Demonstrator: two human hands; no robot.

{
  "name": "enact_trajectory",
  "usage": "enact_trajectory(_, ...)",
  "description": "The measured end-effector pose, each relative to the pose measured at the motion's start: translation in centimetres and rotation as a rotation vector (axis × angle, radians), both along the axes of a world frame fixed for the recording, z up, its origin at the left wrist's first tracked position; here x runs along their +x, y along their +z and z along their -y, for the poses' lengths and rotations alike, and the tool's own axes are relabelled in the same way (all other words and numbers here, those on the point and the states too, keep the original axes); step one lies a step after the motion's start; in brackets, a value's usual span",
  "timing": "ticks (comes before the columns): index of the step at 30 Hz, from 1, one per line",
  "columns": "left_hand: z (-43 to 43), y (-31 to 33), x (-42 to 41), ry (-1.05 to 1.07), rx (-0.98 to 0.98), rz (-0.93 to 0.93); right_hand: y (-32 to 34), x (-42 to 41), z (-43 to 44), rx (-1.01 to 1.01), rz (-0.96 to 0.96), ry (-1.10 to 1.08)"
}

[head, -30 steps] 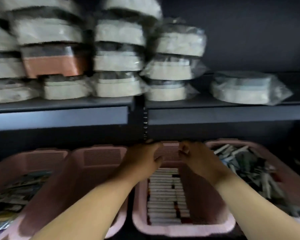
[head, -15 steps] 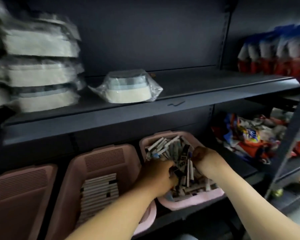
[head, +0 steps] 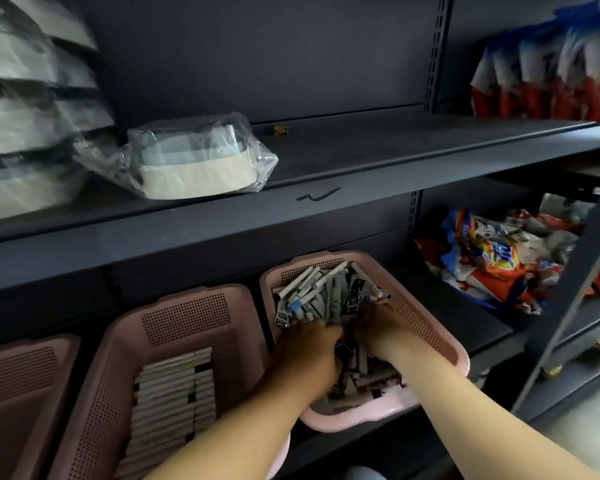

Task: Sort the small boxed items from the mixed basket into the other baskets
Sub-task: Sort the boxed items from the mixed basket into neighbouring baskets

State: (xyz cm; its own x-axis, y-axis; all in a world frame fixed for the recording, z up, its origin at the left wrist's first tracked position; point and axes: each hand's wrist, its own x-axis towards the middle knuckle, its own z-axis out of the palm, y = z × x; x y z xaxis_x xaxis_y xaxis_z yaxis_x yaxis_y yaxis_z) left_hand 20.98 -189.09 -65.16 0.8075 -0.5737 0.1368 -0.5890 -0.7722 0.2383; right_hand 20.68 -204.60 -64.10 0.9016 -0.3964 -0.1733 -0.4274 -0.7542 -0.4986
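Mixed basket [head: 430,329] rim surrounds left hand [head: 309,355], right hand [head: 378,325].

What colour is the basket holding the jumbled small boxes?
The mixed basket is pale pink, seen in the head view.

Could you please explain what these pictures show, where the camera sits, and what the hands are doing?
There is no machine: a person works with bare hands, and the one camera is worn on the head, looking forward and down. The left hand and right hand both dig into the mixed basket, pink and heaped with jumbled small boxes. Left of it stands a second pink basket with sorted boxes in neat rows. Both hands are sunk in the heap, so whether either grips a box cannot be seen.
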Motion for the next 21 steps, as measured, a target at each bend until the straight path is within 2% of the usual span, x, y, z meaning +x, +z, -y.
enact_trajectory(4,-0.1,0.0,-0.4,-0.053,-0.033,0.01,-0.6,-0.3,1.7,0.182,0.06,0.104)
enact_trajectory(10,-0.4,0.4,-0.7,-0.092,-0.117,0.006,-0.6,-0.5,2.6,0.46,0.2,-0.056)
enact_trajectory(17,-0.5,0.8,-1.1,-0.127,-0.138,0.025,-0.2,-0.8,2.3,0.34,0.199,-0.09)
enact_trajectory(21,-0.5,0.7,-0.9,-0.179,-0.079,0.033,-0.3,-0.3,0.9,0.098,0.04,0.016)
